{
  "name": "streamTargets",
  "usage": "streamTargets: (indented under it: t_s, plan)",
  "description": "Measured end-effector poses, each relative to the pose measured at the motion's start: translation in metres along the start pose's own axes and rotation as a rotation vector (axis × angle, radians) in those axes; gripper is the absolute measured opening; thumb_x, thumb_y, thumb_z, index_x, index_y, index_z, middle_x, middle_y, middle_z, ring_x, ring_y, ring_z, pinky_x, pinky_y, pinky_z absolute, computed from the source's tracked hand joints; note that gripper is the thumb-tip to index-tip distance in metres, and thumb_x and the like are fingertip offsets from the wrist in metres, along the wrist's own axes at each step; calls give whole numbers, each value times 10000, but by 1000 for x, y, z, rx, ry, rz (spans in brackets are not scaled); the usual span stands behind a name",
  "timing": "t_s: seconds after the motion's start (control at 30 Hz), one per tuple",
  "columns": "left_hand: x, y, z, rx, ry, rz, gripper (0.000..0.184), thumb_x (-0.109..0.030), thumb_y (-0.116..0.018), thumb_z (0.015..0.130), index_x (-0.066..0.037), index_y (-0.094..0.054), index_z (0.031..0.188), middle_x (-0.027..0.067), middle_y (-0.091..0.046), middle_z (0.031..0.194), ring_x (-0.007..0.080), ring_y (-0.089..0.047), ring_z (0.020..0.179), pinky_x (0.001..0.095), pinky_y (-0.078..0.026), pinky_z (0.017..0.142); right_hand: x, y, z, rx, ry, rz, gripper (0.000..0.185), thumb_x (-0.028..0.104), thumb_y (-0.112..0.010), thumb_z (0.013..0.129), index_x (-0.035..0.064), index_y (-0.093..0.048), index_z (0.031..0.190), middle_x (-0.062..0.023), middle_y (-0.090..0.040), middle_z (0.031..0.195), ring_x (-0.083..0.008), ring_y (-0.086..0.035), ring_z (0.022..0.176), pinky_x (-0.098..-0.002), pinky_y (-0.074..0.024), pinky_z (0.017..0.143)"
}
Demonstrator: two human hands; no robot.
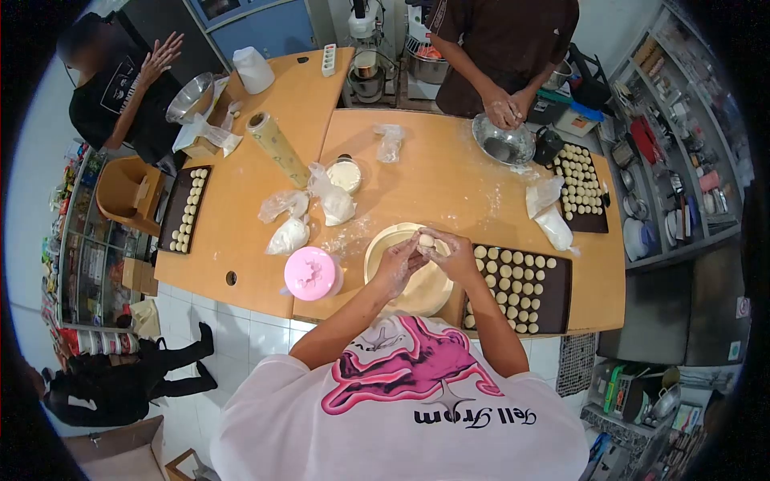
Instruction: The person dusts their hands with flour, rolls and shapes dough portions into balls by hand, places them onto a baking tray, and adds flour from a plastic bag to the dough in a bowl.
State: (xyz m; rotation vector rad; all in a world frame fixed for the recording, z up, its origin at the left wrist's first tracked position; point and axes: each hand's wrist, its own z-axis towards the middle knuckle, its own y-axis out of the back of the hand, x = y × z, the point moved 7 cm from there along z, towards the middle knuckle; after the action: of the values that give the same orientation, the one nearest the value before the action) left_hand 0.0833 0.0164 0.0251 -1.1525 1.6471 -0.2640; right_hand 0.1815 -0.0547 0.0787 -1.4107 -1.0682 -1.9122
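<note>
Both my hands meet above a wide cream-coloured bowl (429,301) near the front edge of the table. Between the fingers is a small pale dough ball (427,240). My left hand (399,264) closes on it from the left, and my right hand (453,255) closes on it from the other side. Right of the bowl lies a dark baking tray (557,301) with rows of round dough balls (513,272). A pink-lidded container (313,273) stands left of the bowl.
Flour bags (289,235) and a roll of plastic wrap (277,148) occupy the table's left middle. Across from me, a person works over a metal bowl (504,140). Another person with raised hands is at far left. More dough balls fill a right tray (581,180) and a left tray (178,204).
</note>
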Motion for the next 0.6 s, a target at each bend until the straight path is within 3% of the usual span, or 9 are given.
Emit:
streamTargets:
  t_s: [0.2,0.33,0.5,0.6]
  plan:
    - [-9,-6,-6,10,7,125,322,-343,-565,906,-35,-611,987,67,-639,928,158,-616,881,278,-487,842,11,6,-3,-136,157,-146,367,143,-705,750,90,-642,1108,-133,-662,1017,-261,-610,980,-346,-467,861]
    - [-15,-9,-6,67,-30,173,385,-352,-534,920,4,-591,1055,94,-635,990,176,-615,923,284,-479,866,5,10,-4,-133,98,-253,339,66,-666,761,52,-636,1099,-146,-653,1036,-261,-622,960,-328,-473,848]
    - [-16,-8,-3,96,-30,243,426,-356,-507,933,26,-565,1112,108,-628,1013,191,-617,945,287,-472,883,3,12,-7,-194,197,-265,354,179,-689,763,85,-635,1101,-138,-659,958,-291,-598,900,-376,-460,833]
    - [-9,-1,1,73,10,166,415,-350,-511,932,20,-564,1114,102,-627,1016,193,-620,935,294,-478,873,4,13,-11,-174,148,-227,377,178,-708,743,85,-634,1101,-133,-650,997,-288,-584,948,-381,-449,862]
